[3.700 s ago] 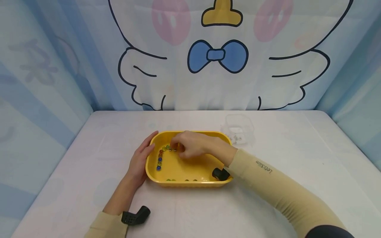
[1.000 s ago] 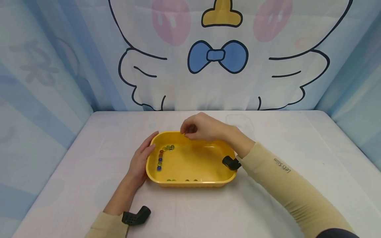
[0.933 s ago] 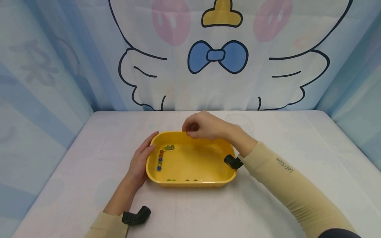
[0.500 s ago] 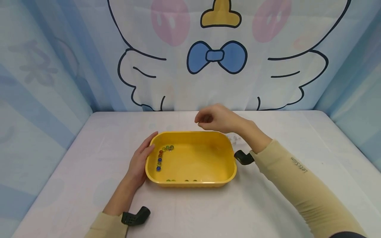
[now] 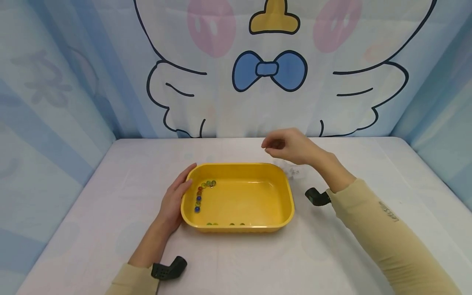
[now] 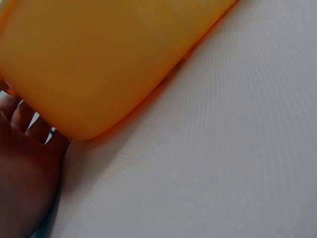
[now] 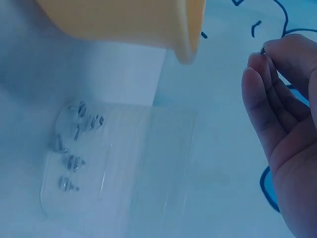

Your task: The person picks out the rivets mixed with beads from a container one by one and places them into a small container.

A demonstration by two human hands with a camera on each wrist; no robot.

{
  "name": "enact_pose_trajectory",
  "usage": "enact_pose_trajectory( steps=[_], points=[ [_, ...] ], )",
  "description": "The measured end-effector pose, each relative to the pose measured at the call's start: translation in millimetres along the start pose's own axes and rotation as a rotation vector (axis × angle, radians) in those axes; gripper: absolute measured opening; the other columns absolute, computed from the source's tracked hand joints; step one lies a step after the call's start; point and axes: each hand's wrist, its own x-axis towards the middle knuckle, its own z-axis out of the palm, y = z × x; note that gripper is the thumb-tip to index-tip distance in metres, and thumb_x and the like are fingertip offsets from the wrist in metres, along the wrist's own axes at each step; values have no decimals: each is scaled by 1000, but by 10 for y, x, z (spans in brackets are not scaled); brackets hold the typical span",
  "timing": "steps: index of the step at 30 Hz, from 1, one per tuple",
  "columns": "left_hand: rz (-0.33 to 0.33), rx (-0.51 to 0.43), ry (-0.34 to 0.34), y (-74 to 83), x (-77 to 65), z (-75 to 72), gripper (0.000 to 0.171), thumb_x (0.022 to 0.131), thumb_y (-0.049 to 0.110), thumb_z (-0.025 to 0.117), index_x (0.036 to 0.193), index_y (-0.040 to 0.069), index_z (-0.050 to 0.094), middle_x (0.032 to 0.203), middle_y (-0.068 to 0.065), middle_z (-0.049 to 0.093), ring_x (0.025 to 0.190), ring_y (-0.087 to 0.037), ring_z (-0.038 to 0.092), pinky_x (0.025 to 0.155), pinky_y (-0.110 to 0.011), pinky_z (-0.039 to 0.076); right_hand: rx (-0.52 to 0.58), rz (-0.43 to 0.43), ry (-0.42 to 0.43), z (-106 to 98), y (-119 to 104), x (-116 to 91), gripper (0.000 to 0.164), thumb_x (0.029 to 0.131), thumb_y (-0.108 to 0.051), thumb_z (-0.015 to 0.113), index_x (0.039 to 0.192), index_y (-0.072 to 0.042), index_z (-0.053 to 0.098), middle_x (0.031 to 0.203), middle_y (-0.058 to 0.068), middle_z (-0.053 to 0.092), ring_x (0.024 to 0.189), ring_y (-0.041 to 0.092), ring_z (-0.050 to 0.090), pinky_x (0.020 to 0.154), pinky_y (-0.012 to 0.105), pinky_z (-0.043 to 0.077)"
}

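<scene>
A yellow plastic basin (image 5: 236, 228) sits mid-table. Along its left inside runs a bent row of coloured glass marbles (image 5: 199, 198), with a small silvery bit at the row's upper end. My left hand (image 5: 173, 200) holds the basin's left side, thumb at the rim and fingers along the outer wall; in the left wrist view the fingers lie against that wall. My right hand (image 5: 291, 146) is raised above the far right corner, pinching a tiny metallic piece (image 7: 263, 51) between thumb and fingertip. Below it stands a clear plastic box (image 7: 124, 163) holding several small silvery metal pieces (image 7: 74, 162).
More marbles (image 5: 242, 224) show just over the basin's near rim. Both wrists wear black camera mounts, the right one (image 5: 317, 197) hanging beside the basin. A printed curtain (image 5: 269, 106) closes off the table's back edge, and fabric walls flank both sides.
My right hand has lifted from the far end of the marble row, where one silvery piece is gone, and moved up and right, out of the basin. The left hand stays put.
</scene>
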Motion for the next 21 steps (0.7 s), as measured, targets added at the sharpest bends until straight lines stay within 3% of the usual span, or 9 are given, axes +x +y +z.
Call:
enact_pose_trajectory(
  steps=[7,21],
  points=[
    [1,-1,0,5,-9,6,50,108,21,37,158,22,36,159,9,33,142,-12,32,118,-33,26,-17,60,48,-73,176,-158,14,95,-4,68,108,-1,72,104,9,69,89,23,62,84,37,56],
    [-3,-6,-5,-7,-2,-3,50,108,21,37,158,23,36,158,10,34,141,-12,34,118,-33,26,-44,92,107,-107,398,-329,14,94,-3,67,106,2,71,102,10,69,87,23,61,78,24,54]
  ],
)
